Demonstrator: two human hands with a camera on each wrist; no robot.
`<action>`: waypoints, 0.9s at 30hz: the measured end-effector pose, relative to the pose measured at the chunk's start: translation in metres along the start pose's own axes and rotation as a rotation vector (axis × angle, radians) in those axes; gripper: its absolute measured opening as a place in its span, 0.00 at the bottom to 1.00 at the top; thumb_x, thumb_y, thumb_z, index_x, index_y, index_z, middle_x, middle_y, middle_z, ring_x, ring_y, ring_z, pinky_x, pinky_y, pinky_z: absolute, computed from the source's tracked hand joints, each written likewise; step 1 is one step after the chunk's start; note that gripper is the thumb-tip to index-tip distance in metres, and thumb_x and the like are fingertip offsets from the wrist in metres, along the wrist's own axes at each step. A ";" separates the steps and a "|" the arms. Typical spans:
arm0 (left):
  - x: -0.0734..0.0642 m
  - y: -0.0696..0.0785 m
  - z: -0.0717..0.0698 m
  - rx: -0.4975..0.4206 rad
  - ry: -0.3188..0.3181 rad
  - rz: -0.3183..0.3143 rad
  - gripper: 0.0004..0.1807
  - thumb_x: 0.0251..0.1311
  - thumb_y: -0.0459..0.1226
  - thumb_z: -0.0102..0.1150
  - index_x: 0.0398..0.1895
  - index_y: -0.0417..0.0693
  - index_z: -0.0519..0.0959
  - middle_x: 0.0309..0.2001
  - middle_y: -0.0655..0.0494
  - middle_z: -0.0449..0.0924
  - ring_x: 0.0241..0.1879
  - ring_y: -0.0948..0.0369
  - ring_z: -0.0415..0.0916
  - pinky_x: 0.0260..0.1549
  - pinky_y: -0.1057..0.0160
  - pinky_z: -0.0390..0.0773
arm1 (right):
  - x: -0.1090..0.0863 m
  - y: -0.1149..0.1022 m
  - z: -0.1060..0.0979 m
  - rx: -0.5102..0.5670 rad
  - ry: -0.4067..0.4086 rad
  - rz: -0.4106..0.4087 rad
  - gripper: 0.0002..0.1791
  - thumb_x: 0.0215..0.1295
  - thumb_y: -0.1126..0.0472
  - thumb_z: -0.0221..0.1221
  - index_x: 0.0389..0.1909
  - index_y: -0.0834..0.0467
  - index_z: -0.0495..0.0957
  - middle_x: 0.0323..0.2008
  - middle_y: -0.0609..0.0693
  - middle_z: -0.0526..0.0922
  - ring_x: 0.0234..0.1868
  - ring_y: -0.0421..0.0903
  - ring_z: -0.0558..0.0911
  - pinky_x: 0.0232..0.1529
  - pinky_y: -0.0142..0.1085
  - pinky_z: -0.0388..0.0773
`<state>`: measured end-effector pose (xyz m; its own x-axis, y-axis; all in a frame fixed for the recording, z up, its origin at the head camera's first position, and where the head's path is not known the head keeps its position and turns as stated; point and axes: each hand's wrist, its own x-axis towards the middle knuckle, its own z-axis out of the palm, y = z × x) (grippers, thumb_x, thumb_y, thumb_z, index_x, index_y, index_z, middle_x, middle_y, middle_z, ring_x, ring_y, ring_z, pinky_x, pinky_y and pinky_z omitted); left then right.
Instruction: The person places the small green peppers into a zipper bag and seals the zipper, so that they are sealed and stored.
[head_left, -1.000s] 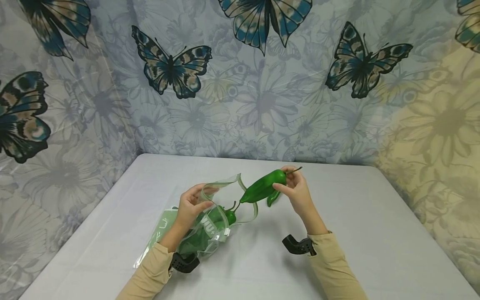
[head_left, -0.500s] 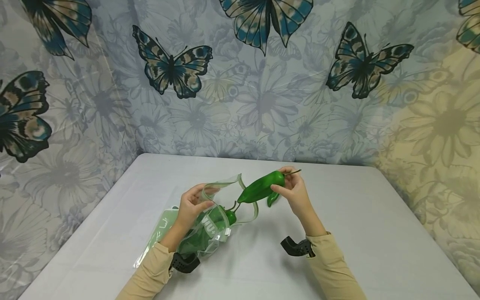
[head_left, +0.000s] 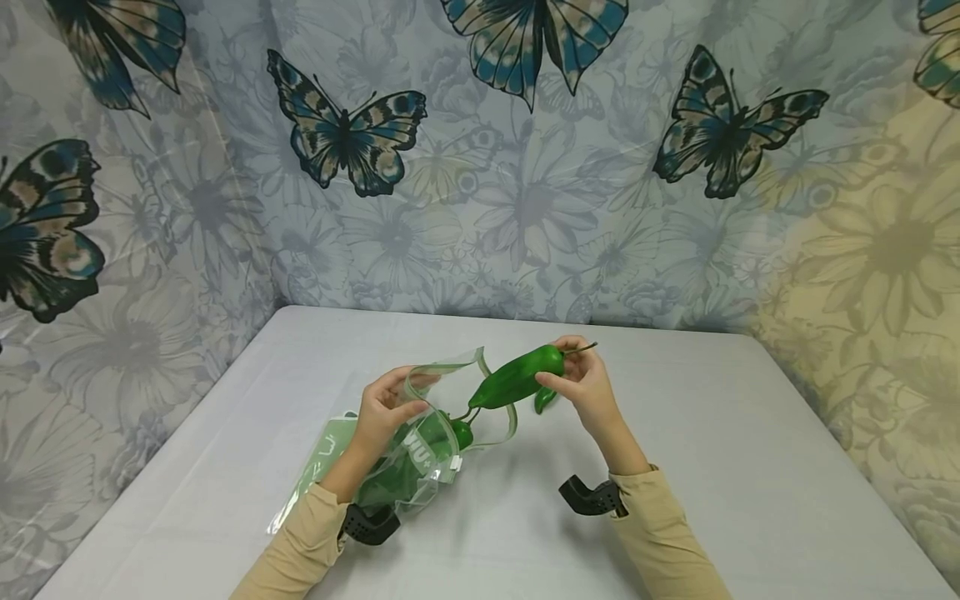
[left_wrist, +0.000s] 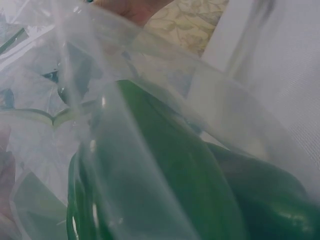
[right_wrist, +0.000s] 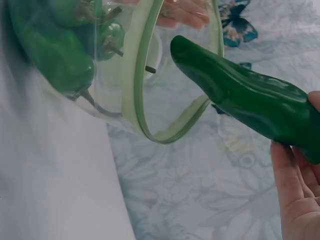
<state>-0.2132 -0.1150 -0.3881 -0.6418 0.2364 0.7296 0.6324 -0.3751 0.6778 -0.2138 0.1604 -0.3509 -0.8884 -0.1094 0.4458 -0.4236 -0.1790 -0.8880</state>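
My left hand [head_left: 378,417] grips the rim of a clear zip bag [head_left: 420,457] with green edging, its mouth wide apart and facing right. Several green peppers [head_left: 462,433] lie inside, stems toward the mouth. My right hand [head_left: 588,390] holds a long green pepper [head_left: 517,377] near its stem end, between thumb and fingers. In the right wrist view the held pepper's [right_wrist: 245,95] tip points at the bag mouth [right_wrist: 135,75]. Through blurred plastic, the left wrist view shows peppers [left_wrist: 165,165] in the bag. A smaller green pepper [head_left: 545,399] lies on the table behind my right hand, partly hidden.
A flat light green plastic package [head_left: 322,454] with white lettering lies left of the bag, partly behind my left arm. The white table [head_left: 712,417] meets a butterfly-print cloth [head_left: 525,250] at its back edge. Black camera mounts [head_left: 592,496] sit on both wrists.
My right hand has moved slightly left and down with the pepper, bringing its tip closer to the bag mouth. The left hand and bag have stayed almost still.
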 end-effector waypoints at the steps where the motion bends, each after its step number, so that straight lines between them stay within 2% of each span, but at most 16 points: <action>1: 0.000 0.000 0.000 0.001 0.000 0.001 0.23 0.52 0.35 0.62 0.49 0.32 0.72 0.44 0.52 0.78 0.46 0.59 0.74 0.25 0.73 0.72 | 0.000 0.001 0.000 0.000 -0.004 0.000 0.19 0.48 0.82 0.56 0.40 0.67 0.66 0.35 0.53 0.73 0.32 0.40 0.75 0.32 0.30 0.75; 5: -0.001 0.000 0.000 0.001 -0.001 0.002 0.22 0.52 0.34 0.62 0.49 0.33 0.73 0.44 0.52 0.78 0.47 0.59 0.74 0.28 0.72 0.74 | 0.000 0.006 0.000 -0.010 -0.030 -0.033 0.19 0.48 0.76 0.61 0.41 0.69 0.66 0.36 0.55 0.73 0.33 0.41 0.76 0.33 0.31 0.76; 11: -0.002 0.000 0.001 -0.002 0.004 -0.014 0.21 0.52 0.34 0.62 0.49 0.35 0.74 0.44 0.52 0.78 0.47 0.59 0.73 0.28 0.71 0.74 | 0.000 0.015 -0.001 0.011 -0.076 -0.112 0.20 0.47 0.67 0.66 0.42 0.63 0.70 0.37 0.54 0.73 0.34 0.42 0.76 0.31 0.30 0.76; 14: -0.001 -0.001 0.002 0.002 0.005 -0.011 0.21 0.52 0.35 0.62 0.49 0.36 0.74 0.44 0.52 0.78 0.47 0.59 0.73 0.29 0.72 0.74 | 0.000 0.016 0.001 0.010 -0.074 -0.094 0.20 0.47 0.70 0.65 0.42 0.66 0.69 0.37 0.55 0.73 0.34 0.42 0.76 0.31 0.30 0.76; 17: 0.000 -0.001 0.002 0.010 -0.001 0.007 0.21 0.52 0.35 0.62 0.50 0.35 0.73 0.44 0.52 0.78 0.47 0.59 0.73 0.28 0.72 0.72 | -0.002 0.009 0.006 -0.025 -0.062 -0.038 0.20 0.47 0.76 0.62 0.41 0.71 0.66 0.37 0.55 0.72 0.34 0.41 0.76 0.32 0.31 0.76; 20: 0.000 -0.001 0.002 0.013 0.000 0.009 0.22 0.52 0.36 0.63 0.49 0.35 0.74 0.44 0.53 0.79 0.47 0.59 0.73 0.23 0.73 0.69 | -0.002 0.007 0.010 -0.044 -0.064 0.002 0.20 0.46 0.80 0.59 0.41 0.73 0.65 0.37 0.55 0.71 0.34 0.42 0.76 0.33 0.31 0.75; 25: 0.000 -0.001 0.002 0.019 0.007 -0.016 0.22 0.51 0.37 0.63 0.49 0.38 0.74 0.43 0.53 0.79 0.47 0.60 0.73 0.17 0.73 0.65 | -0.002 0.007 0.012 -0.068 -0.061 0.022 0.20 0.47 0.81 0.59 0.42 0.73 0.64 0.38 0.55 0.70 0.34 0.42 0.75 0.34 0.31 0.75; 27: -0.001 0.000 0.001 0.024 0.010 -0.026 0.22 0.51 0.38 0.63 0.49 0.39 0.74 0.43 0.53 0.79 0.46 0.60 0.73 0.18 0.73 0.66 | -0.003 0.007 0.012 -0.074 -0.060 0.021 0.20 0.47 0.80 0.59 0.42 0.73 0.64 0.38 0.55 0.70 0.34 0.42 0.75 0.34 0.31 0.75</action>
<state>-0.2123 -0.1138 -0.3884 -0.6622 0.2369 0.7108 0.6258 -0.3469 0.6986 -0.2125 0.1473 -0.3572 -0.8860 -0.1713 0.4309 -0.4187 -0.1039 -0.9021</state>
